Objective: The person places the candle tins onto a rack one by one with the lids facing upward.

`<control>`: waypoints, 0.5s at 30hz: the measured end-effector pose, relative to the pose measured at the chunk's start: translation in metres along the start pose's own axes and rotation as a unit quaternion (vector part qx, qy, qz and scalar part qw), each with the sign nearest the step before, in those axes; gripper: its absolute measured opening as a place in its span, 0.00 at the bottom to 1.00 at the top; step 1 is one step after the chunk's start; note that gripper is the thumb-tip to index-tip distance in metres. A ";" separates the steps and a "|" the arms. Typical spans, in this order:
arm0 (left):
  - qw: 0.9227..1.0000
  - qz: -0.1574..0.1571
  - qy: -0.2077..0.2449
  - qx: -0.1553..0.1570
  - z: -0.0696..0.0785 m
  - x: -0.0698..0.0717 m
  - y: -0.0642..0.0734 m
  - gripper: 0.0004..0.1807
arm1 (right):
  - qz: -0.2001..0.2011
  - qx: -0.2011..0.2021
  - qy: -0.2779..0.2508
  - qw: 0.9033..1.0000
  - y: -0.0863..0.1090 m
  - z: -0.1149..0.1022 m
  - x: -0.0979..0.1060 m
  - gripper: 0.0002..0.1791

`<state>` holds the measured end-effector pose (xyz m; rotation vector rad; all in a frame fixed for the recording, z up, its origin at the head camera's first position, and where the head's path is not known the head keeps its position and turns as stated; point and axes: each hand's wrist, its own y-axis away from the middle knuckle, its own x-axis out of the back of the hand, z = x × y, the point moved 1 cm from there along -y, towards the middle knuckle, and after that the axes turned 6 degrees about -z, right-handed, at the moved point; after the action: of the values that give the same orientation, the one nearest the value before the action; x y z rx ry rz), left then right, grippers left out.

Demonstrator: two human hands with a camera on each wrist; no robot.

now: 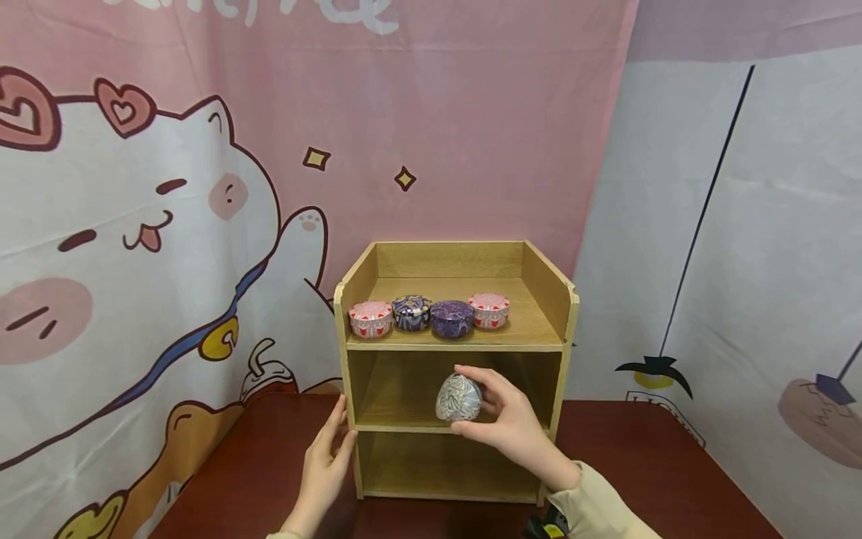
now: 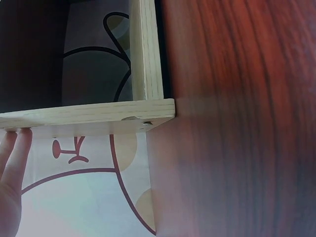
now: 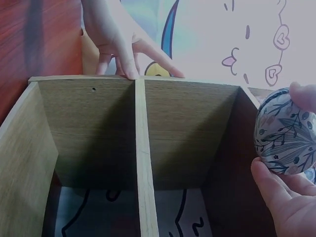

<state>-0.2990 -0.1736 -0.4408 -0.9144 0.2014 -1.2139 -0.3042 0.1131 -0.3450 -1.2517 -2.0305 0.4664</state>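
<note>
My right hand (image 1: 508, 419) pinches a small round tin (image 1: 459, 398) between thumb and fingers, in front of the middle level of a wooden shelf (image 1: 458, 346). Tilted toward the head camera, the tin shows a pale face; leafy white, green and blue print covers the tin (image 3: 285, 133) in the right wrist view. My left hand (image 1: 326, 460) rests against the shelf's left side, thumb at the front edge, fingers (image 2: 19, 153) extended along the panel. On the top level stand a pink tin (image 1: 370, 320), a navy patterned tin (image 1: 411, 313), a purple tin (image 1: 452, 320) and another pink tin (image 1: 489, 311).
The shelf stands on a dark red wooden table (image 1: 640, 464); its side walls rise above the top level. A middle board (image 1: 404, 429) divides the two lower compartments. Behind hangs a pink and white cartoon cloth (image 1: 471, 150).
</note>
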 end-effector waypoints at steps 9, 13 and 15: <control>1.000 0.003 -0.005 -0.009 -0.020 -0.006 0.001 0.34 | 0.026 -0.001 -0.006 1.000 0.004 0.001 0.003 0.38; 1.000 0.001 0.005 0.001 -0.038 -0.010 0.003 0.35 | 0.036 -0.001 -0.005 0.999 0.005 -0.001 0.004 0.38; 1.000 -0.001 0.010 0.000 -0.040 -0.010 0.003 0.35 | 0.040 0.000 -0.005 0.999 0.006 -0.002 0.005 0.38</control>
<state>-0.3243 -0.1852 -0.4718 -0.9035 0.2163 -1.2247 -0.3002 0.1200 -0.3454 -1.3362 -1.9953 0.5115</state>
